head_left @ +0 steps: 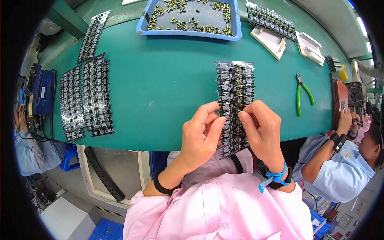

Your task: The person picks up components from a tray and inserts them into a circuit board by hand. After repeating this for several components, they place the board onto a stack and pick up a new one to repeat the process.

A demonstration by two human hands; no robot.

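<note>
A long circuit board panel (236, 86) with rows of small black parts lies in front of me. Its near end reaches past the table edge toward my lap. My left hand (202, 134) is closed at the panel's left edge, thumb and fingers gripping it. On the opposite side my right hand (262, 130) is closed too, with thumb and forefinger pinched at the panel's right edge. Whether a small component sits between those right fingertips is hidden. A blue wristband (276, 177) is tied around my right wrist.
A blue tray (188, 33) of small dark-and-yellow cylindrical components stands at the far side. More board panels (96, 94) lie at left, others (272, 22) at far right near white fixtures (269, 42). Green-handled cutters (305, 94) rest to the right. Co-workers (340, 160) sit on both sides.
</note>
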